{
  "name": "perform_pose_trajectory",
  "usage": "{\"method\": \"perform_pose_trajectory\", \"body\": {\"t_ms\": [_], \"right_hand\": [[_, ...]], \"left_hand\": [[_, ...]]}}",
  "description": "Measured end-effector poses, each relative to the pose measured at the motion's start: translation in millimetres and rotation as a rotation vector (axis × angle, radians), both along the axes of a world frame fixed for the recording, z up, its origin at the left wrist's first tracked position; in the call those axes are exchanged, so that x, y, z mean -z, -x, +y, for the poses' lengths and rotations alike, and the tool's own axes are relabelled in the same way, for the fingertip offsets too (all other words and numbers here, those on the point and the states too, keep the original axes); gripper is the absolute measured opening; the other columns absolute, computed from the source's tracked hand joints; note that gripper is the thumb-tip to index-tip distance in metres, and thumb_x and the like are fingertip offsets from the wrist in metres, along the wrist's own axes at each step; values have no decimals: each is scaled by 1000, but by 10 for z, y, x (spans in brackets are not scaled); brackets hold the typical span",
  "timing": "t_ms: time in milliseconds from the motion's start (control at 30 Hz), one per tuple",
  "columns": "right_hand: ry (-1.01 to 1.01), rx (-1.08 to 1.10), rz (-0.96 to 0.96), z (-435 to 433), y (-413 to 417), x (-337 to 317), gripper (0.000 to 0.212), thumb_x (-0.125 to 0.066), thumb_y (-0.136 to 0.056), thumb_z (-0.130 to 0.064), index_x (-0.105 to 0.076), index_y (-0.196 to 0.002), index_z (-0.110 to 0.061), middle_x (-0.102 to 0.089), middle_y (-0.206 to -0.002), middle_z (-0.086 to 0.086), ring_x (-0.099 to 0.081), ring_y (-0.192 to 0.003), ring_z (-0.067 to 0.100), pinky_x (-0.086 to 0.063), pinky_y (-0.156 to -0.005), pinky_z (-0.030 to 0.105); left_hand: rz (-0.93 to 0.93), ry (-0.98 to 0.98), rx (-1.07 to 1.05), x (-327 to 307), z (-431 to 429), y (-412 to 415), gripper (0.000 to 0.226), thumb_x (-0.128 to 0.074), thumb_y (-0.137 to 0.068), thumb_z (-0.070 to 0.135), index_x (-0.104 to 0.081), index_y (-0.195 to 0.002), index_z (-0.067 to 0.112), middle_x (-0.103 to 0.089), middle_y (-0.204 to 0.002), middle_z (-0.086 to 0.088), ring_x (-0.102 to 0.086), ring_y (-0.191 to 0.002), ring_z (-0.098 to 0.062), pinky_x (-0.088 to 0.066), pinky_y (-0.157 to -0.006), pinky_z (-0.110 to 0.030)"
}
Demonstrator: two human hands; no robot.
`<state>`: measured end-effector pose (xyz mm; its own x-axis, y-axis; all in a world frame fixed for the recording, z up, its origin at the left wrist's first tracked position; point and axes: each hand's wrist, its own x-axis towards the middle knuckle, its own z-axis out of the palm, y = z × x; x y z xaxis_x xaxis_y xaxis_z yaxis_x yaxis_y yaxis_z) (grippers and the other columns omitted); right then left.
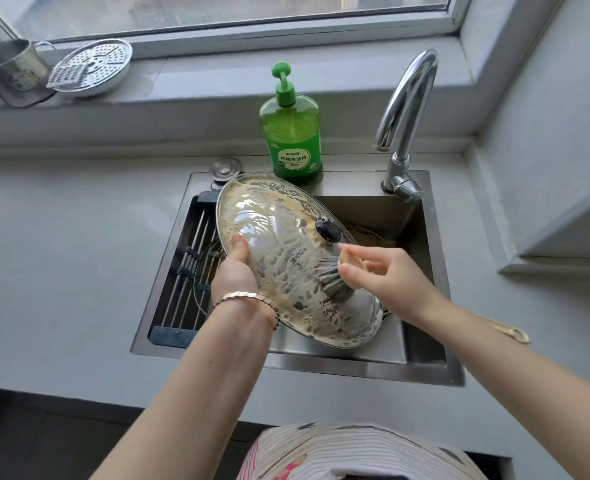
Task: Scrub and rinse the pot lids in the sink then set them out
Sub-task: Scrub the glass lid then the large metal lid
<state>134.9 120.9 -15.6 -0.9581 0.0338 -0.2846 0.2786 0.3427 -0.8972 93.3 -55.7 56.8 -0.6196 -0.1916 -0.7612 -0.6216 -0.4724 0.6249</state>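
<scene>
A grey desk (61, 254) runs under a window, with a steel sink (321, 362) set into it and a green dish soap bottle (295, 133) at the sink's 12 o'clock edge. The faucet (407, 109) stands at 1 o'clock; no water shows from its spout.

The glass pot lid (279, 237) is held tilted over the basin, coated in brownish suds, its long axis in this view running from 11 o'clock to 5 o'clock. The left hand (232, 271) grips the rim at the lid's 8 o'clock, thumb laid over the top face. The right hand (387, 271) comes in from 3 o'clock, fingers pinched on the pale handle of a dish brush (333, 278) whose dark bristles press on the glass at 6 o'clock of the knob (327, 229).

1 more lid (200, 289) seems to lie lower in the basin at 9 o'clock, partly under the drain rack (189, 271).

Judging by the foam, scrubbing is the step in hand. Rinsing likely calls for swinging the lid's upper end toward the faucet at 1 o'clock, with the right hand nearer the tap.
</scene>
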Motion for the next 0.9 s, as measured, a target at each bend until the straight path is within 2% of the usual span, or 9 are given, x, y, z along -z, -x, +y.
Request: {"method": "perform_pose_trajectory", "body": {"t_ms": [67,167,333,433,600,700,733,833,900], "right_hand": [[-27,11,-16,50,45,2,32,-65,-82,-39,-63,-114,-38,-67,-107,-8,-61,-101,13,-48,-92,39],[-63,99,-74,173,110,23,6,-63,-82,-37,-66,-79,-41,-67,-89,-11,-61,-90,10,-47,-95,43],[25,11,8,-22,106,-30,35,-64,-82,-37,-63,-116,-32,-69,-101,-6,-62,-99,13,-48,-95,41],[-56,108,-43,53,172,-35,18,-63,-83,-36,-69,-96,-26,-71,-78,-3,-64,-87,15,-46,-96,47],[40,-30,32,-137,55,-89,39,-61,-81,-46,-60,-119,-37,-67,-108,-8,-60,-101,13,-47,-90,37],[-95,-5,-38,65,57,27,18,-56,-81,-50,-65,-97,-48,-68,-98,-10,-60,-93,10,-47,-87,37],[-186,9,-92,168,62,97,18,-52,-84,-47,-68,-91,-40,-69,-92,-6,-61,-88,14,-47,-86,38],[-207,141,-222,377,57,206,43,-48,-92,-43,-63,-111,-7,-62,-81,1,-54,-67,14,-45,-59,25],[-38,236,-217,396,72,169,51,-55,-85,-50,-57,-117,-11,-50,-71,-9,-42,-54,1,-33,-41,12]], "left_hand": [[-17,-28,7,19,-2,0,32,-55,-90,40,-56,-99,9,-64,-95,-13,-62,-79,-31,-50,-69,-49],[-39,-29,17,60,24,-33,31,-57,-89,40,-56,-95,9,-65,-96,-13,-63,-81,-32,-50,-81,-55],[-74,-36,17,102,17,-48,32,-57,-89,39,-56,-92,7,-65,-96,-15,-63,-83,-33,-50,-80,-55],[-99,-16,16,125,42,-85,30,-59,-89,37,-53,-82,8,-63,-89,-13,-62,-76,-31,-50,-81,-55],[-91,-22,29,112,10,-72,32,-58,-89,38,-53,-84,7,-62,-86,-15,-61,-75,-32,-50,-81,-54],[-80,11,54,100,-34,-79,29,-59,-89,36,-54,-85,7,-63,-85,-13,-62,-74,-31,-50,-74,-51],[-78,17,69,104,-49,-78,28,-58,-89,35,-55,-85,8,-63,-84,-13,-62,-74,-31,-50,-72,-50],[-83,16,127,137,-125,-53,24,-56,-91,32,-56,-86,8,-65,-87,-13,-64,-78,-31,-51,-76,-51],[-95,10,176,170,-164,-16,25,-55,-92,31,-58,-97,6,-67,-97,-14,-65,-90,-34,-49,-85,-55]]}}
